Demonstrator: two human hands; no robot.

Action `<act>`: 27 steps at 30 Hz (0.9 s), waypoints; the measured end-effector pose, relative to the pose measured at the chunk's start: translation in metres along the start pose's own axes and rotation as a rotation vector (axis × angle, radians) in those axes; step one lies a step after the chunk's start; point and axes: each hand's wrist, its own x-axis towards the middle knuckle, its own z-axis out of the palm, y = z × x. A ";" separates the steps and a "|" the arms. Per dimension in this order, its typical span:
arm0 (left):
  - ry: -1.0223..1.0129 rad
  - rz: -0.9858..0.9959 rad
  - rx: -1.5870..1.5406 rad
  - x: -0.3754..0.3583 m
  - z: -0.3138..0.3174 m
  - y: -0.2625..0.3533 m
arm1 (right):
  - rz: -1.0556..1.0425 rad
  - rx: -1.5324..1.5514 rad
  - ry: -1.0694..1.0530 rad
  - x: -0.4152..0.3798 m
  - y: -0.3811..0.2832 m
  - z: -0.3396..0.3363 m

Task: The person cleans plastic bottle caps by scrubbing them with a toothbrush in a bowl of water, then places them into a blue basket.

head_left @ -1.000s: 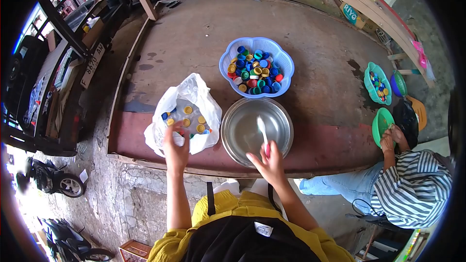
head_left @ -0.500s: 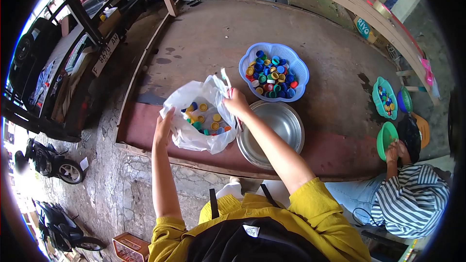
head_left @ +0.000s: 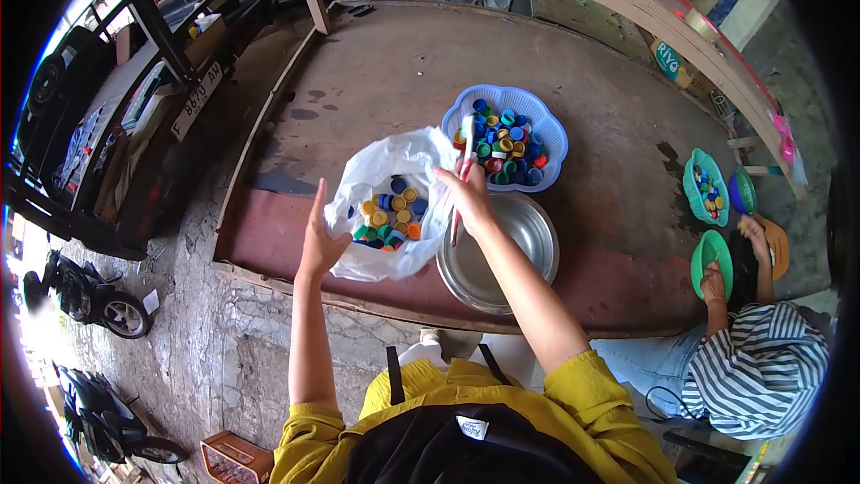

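Observation:
A translucent white plastic bag (head_left: 387,154) stands wide at the mouth on the table, with yellow, blue, green and orange bottle caps (head_left: 392,217) inside. My left hand (head_left: 320,240) is at the bag's left side, fingers stretched and thumb apart, touching its edge. My right hand (head_left: 469,197) grips a toothbrush (head_left: 467,136) with a white head and reddish handle, held upright beside the bag's right rim. Below that hand sits a steel basin (head_left: 466,271), partly covered by my forearm. Behind it, a light-blue plastic basket (head_left: 557,139) holds many mixed caps.
At right, a person in a striped shirt (head_left: 757,372) has one hand in a green bowl (head_left: 699,260). A teal basket (head_left: 690,184) of caps lies beyond it. The brown table (head_left: 376,63) has a raised wooden edge. Motorbikes (head_left: 98,305) stand at left.
My left hand has loosened from the bag and its fingers have straightened. The bag has shifted slightly right. My right hand has moved right with the toothbrush. The other person's hands have separated.

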 end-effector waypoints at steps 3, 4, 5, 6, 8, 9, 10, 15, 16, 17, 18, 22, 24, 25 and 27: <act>0.032 -0.099 0.015 -0.011 -0.003 -0.010 | -0.223 -0.407 0.181 0.000 0.010 -0.006; 0.036 -0.044 0.185 -0.016 -0.001 -0.036 | -0.213 -0.429 0.188 -0.002 0.021 -0.011; -0.015 -0.094 0.167 -0.021 0.000 -0.055 | -0.204 -0.451 0.193 -0.004 0.033 -0.016; -0.038 -0.123 0.286 -0.028 0.001 -0.055 | -0.199 -0.472 0.199 -0.008 0.031 -0.015; -0.042 -0.246 0.340 -0.035 0.003 -0.065 | -0.189 -0.532 0.193 -0.021 0.026 -0.019; -0.016 -0.254 0.325 -0.036 0.004 -0.065 | -0.180 -0.562 0.191 -0.029 0.022 -0.019; 0.008 -0.260 0.313 -0.037 0.004 -0.065 | -0.178 -0.585 0.159 -0.032 0.027 -0.023; 0.449 0.114 0.409 -0.036 0.016 -0.028 | -0.404 -0.536 0.247 -0.082 0.003 -0.032; 0.476 0.218 0.302 -0.040 0.020 -0.020 | -0.402 -0.487 0.248 -0.095 0.000 -0.036; 0.502 0.320 0.195 -0.046 0.024 -0.009 | -0.400 -0.438 0.248 -0.109 -0.001 -0.040; 0.371 0.350 0.266 -0.053 0.030 0.010 | -0.372 -0.414 0.246 -0.126 0.002 -0.044; -0.037 0.105 0.408 -0.045 0.054 -0.011 | -0.262 -0.468 0.179 -0.198 0.016 -0.066; -0.028 0.048 0.684 -0.035 0.052 -0.037 | -0.254 -0.559 0.158 -0.219 0.009 -0.071; -0.042 0.032 0.819 -0.028 0.051 -0.040 | -0.229 -0.593 0.163 -0.228 0.007 -0.074; -0.089 -0.002 0.961 -0.019 0.047 -0.054 | -0.186 -0.658 0.170 -0.239 0.003 -0.081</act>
